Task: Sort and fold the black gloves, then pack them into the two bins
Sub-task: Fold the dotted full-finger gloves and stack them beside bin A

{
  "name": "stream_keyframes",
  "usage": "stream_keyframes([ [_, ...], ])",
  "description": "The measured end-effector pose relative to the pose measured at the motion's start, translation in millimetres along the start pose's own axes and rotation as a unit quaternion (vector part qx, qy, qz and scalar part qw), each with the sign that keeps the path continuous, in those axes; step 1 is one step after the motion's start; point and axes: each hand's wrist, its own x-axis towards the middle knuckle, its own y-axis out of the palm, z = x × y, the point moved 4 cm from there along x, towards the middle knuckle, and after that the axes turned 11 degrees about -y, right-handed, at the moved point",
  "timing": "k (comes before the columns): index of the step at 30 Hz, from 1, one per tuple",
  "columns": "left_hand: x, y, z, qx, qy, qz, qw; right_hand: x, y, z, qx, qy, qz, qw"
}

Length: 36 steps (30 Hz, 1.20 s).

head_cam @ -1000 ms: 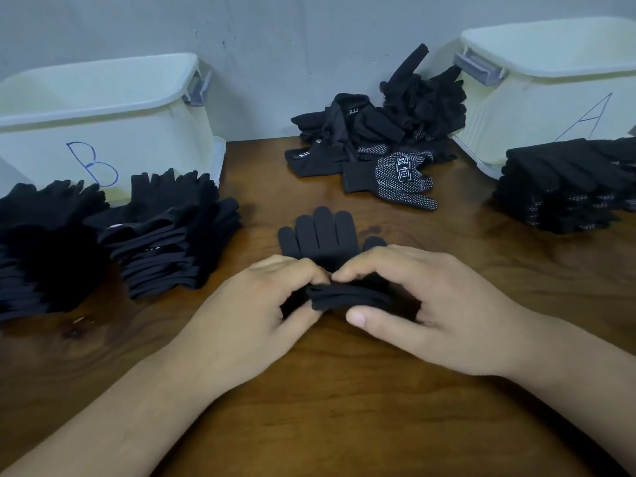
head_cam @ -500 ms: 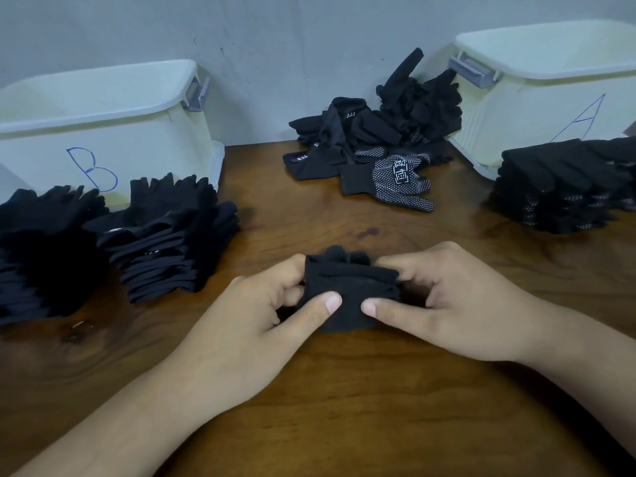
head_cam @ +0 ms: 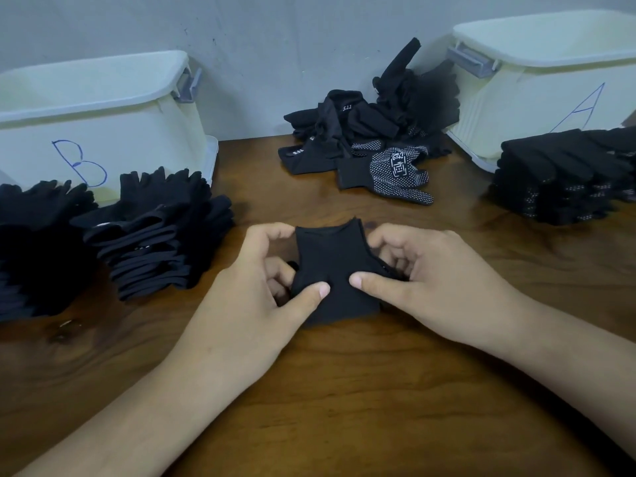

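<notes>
Two hands work at the centre of the wooden table (head_cam: 344,390). One folded glove (head_cam: 334,270) lies between them on the table surface, its cuff edge pointing away from the person.

- The left hand (head_cam: 254,290) pinches the glove's left edge: thumb pressed on top, fingers curled at the side.
- The right hand (head_cam: 437,280) pinches the right edge in the same way, thumb on top, fingers curled beside and under the fabric.

Two white bins stand against the wall. Bin B (head_cam: 103,132) is at the left and bin A (head_cam: 537,98) is at the right. Their contents cannot be seen.

Three stacks of folded black gloves are present: the outer left stack (head_cam: 38,242) and the inner left stack (head_cam: 155,228) in front of bin B, and the right stack (head_cam: 564,177) in front of bin A.

One loose pile (head_cam: 371,125) of unfolded gloves lies at the back between the bins. One dotted glove (head_cam: 395,173) lies at its near edge, white dots facing up.
</notes>
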Motion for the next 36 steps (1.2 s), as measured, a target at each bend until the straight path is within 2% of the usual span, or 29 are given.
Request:
stream_keyframes([
  [5,6,2,6,0.068,0.032,-0.043,0.996,-1,0,-2,-0.093,0.006,-0.025,0.995],
  [8,6,2,0,0.143,0.095,-0.049,0.984,1,-2,10,-0.178,-0.085,-0.023,0.98],
  [10,5,4,-5,0.182,0.148,-0.038,0.971,3,3,15,-0.2,-0.162,0.017,0.966],
  [12,3,6,-6,0.208,0.19,-0.018,0.959,3,10,14,-0.197,-0.197,0.063,0.958],
  [16,2,-1,-3,0.223,0.202,0.027,0.953,1,11,11,-0.16,-0.176,0.09,0.967],
  [18,2,-3,-3,0.257,0.226,0.037,0.939,0,9,13,-0.161,-0.172,0.099,0.967],
  [21,2,0,-8,0.301,0.278,0.013,0.912,-1,10,15,-0.186,-0.17,0.115,0.961],
  [24,3,2,-15,0.295,0.286,-0.009,0.912,3,13,15,-0.198,-0.174,0.098,0.96],
  [27,1,-1,-20,0.218,0.246,-0.034,0.944,3,2,15,-0.118,-0.146,0.044,0.981],
  [29,-1,-5,-21,0.102,0.193,-0.048,0.975,2,-7,12,0.01,-0.088,0.01,0.996],
  [31,-4,-10,-22,-0.036,0.153,-0.052,0.986,1,-14,13,0.122,-0.05,-0.022,0.991],
  [33,-7,-10,-25,-0.115,0.129,0.002,0.985,2,-18,14,0.223,-0.03,-0.049,0.973],
  [36,-10,-5,-25,-0.104,0.125,0.109,0.981,5,-21,13,0.295,-0.004,-0.067,0.953],
])
